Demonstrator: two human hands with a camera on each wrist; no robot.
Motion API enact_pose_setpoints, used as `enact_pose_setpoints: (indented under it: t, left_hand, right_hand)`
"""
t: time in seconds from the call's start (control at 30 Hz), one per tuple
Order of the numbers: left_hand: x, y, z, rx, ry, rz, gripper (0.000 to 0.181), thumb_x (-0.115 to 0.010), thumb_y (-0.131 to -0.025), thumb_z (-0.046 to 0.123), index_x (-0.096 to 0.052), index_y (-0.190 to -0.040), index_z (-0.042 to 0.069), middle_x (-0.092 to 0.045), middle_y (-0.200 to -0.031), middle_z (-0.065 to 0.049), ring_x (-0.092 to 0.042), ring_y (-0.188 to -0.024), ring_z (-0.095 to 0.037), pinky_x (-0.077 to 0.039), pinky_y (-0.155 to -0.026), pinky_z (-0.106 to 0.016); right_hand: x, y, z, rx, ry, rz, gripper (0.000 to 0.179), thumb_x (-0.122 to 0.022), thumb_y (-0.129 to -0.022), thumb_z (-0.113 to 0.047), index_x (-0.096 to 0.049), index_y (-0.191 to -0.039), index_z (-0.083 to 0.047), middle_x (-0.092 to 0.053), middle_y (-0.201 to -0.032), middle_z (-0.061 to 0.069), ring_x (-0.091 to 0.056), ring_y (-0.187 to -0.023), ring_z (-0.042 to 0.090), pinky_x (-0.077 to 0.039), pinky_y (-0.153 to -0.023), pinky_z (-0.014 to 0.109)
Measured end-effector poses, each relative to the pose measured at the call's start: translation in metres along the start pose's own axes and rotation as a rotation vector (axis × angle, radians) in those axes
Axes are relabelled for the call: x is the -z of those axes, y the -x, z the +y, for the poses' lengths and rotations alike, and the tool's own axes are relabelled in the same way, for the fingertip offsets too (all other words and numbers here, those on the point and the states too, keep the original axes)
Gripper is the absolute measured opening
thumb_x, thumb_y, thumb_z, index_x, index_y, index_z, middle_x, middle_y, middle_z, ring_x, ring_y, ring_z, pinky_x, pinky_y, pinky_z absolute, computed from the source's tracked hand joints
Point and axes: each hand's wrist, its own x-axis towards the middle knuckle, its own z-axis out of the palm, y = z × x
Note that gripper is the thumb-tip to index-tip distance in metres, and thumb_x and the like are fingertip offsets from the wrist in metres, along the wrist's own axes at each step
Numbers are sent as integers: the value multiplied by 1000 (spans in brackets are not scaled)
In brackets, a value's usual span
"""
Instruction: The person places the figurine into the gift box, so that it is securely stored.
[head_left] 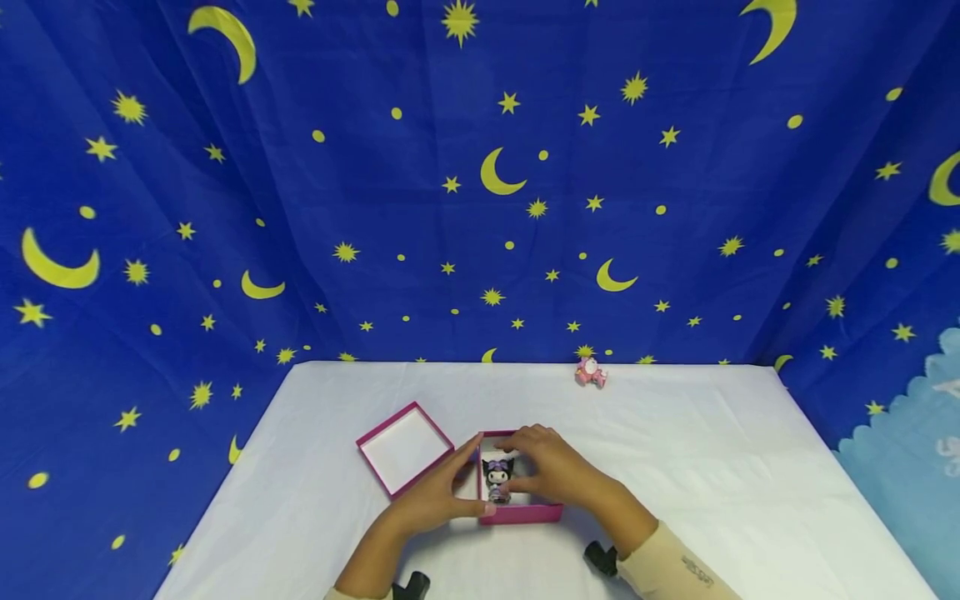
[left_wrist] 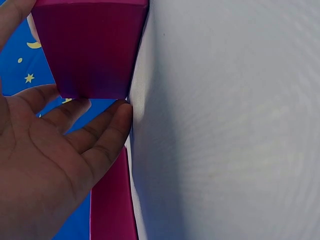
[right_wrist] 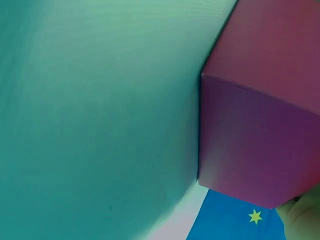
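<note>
While the left hand [head_left: 435, 500] is gripping the pink box [head_left: 521, 516] between it and the lid [head_left: 403, 451] on its left, the right hand [head_left: 557, 467] is curving beside the figurine [head_left: 497, 478] inside the box; whether it is pinching, I cannot tell. Beyond the box, rightward, a small toy [head_left: 591, 373] is sitting.

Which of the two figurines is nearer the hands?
The black-eared figurine, inside the magenta box; the pink figurine is outside, near the table edge farthest away.

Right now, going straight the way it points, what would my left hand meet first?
Probably the pink box: your left hand seems to touch its side, though exact contact is unclear.
</note>
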Motion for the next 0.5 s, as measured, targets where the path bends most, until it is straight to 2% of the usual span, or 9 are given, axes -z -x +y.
enact_pose_setpoints:
  t: [0.3,0.5]
  left_hand:
    - [1,-1,-1,10,21,-6,105,-83,-83,38,-17,-164,27,-21,-169,-14,-26,-154,-37,-27,-124,-56]
    - [1,-1,-1,7,23,-3,105,-83,-83,37,-17,-164,27,-21,-169,-14,-27,-154,-38,-26,-124,-57]
  right_hand:
    - [5,6,4,20,-185,90,54,-78,-87,-41,-65,-133,-16,-69,-122,1,-60,-117,15,-52,-106,44]
    - [9,10,8,11,-240,140,50,-79,-87,-37,-66,-131,-18,-70,-120,2,-62,-114,15,-54,-103,40]
